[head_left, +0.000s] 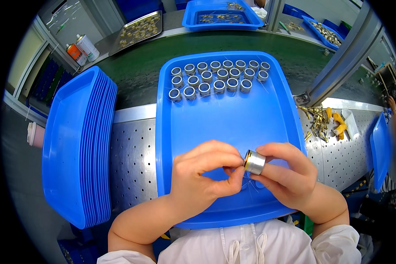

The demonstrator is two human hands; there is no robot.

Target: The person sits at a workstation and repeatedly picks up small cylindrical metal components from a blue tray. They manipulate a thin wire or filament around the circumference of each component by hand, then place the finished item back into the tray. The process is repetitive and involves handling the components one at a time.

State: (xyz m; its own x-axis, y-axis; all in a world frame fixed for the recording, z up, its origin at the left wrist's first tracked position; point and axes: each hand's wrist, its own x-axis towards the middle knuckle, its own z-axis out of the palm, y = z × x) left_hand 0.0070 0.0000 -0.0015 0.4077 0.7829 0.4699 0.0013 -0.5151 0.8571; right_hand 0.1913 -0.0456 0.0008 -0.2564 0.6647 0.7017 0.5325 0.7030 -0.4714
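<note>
Above the near part of a blue tray (198, 125), my right hand (290, 174) grips a short silver metal cylinder (255, 163) lying on its side, fingers around its body. My left hand (209, 169) pinches at the cylinder's left end, where a dark and yellowish inner part shows. What exactly the left fingertips hold is too small to make out. Under the hands, partly hidden, a few round pieces with thin wires lie on the tray. At the tray's far end, several similar open-topped metal cylinders (219, 86) stand upright in rows, thin wires sticking out among them.
Stacked blue trays (81, 149) stand at the left. Small brass-coloured parts (317, 121) and yellow finger covers (337, 124) lie right of the tray on a perforated metal table (134, 160). A green belt (132, 81) runs behind; a metal post (339, 57) rises at right. Another person works far right.
</note>
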